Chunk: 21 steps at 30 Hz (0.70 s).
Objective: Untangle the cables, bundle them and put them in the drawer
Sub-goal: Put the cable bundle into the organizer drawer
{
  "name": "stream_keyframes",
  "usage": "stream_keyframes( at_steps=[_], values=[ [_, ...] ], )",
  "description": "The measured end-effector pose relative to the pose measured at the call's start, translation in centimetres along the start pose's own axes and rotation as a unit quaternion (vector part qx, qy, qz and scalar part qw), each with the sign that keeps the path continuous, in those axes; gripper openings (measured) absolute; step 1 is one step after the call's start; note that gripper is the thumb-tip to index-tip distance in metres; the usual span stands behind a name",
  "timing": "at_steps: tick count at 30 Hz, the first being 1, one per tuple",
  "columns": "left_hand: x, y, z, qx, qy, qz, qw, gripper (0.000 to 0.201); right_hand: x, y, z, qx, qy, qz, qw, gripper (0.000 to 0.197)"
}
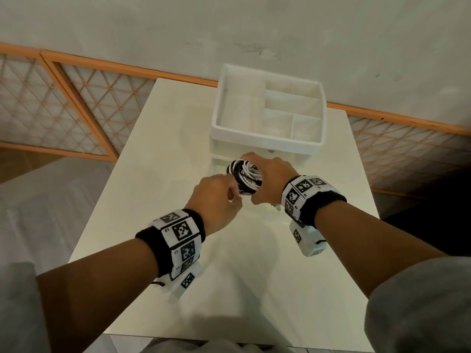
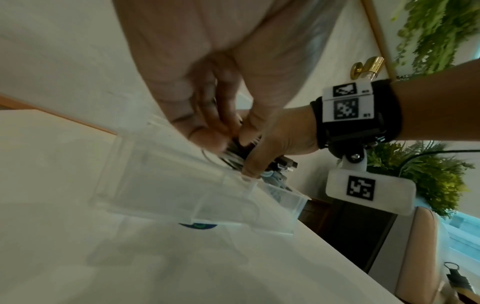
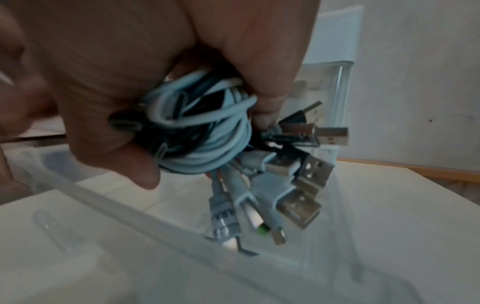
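Your right hand (image 1: pixel 270 178) clenches the cable bundle (image 1: pixel 246 175) just above the clear drawer (image 2: pixel 182 191), pulled out toward the table's (image 1: pixel 153 174) middle; your left hand (image 1: pixel 216 200) pinches its near side. Loose plugs (image 3: pixel 298 185) dangle below and could catch the drawer's rim. Black and white coils look tightly wound.

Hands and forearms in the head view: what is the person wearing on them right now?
Both hands, left hand and right hand, are bare, no gloves. Each wrist carries a black band ringed with white blocks printed with black square markers, and a white camera housing hangs beneath. Grey sleeves are pushed up past the forearms.
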<state>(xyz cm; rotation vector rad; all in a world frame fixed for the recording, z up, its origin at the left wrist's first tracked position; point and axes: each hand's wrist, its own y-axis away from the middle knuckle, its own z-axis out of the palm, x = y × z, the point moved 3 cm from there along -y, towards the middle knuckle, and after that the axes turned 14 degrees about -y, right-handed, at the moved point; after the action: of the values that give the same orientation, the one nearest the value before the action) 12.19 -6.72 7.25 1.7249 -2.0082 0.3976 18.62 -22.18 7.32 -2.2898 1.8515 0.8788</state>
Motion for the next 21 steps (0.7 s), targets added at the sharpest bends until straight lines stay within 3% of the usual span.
stream_keyframes(
  at_steps=[2, 4, 7, 16, 21],
  values=[
    [0.1, -0.2, -0.2, 0.057, -0.011, 0.031, 0.998, 0.022, 0.1, -0.4, 0.4, -0.026, 0.030, 0.001, 0.999, 0.092],
    [0.5, -0.4, 0.1, 0.049, -0.066, 0.095, 0.992, 0.043, 0.0, -0.8, 0.8, -0.048, 0.044, 0.004, 0.998, 0.084],
    [0.9, -0.9, 1.4, 0.014, -0.162, 0.175, 0.971, 0.039, -0.1, -1.3, 1.4, -0.086, 0.049, 0.002, 0.995, 0.078],
    [0.7, -3.3, 3.9, -0.095, -0.256, 0.120, 0.955, 0.031, 0.8, -0.6, 0.7, -0.103, -0.027, -0.004, 0.994, 0.099],
    [0.3, -4.3, 4.5, -0.103, -0.262, 0.093, 0.955, 0.030, 0.7, 1.4, -1.9, -0.010, -0.012, -0.034, 0.999, 0.057]
  ],
)
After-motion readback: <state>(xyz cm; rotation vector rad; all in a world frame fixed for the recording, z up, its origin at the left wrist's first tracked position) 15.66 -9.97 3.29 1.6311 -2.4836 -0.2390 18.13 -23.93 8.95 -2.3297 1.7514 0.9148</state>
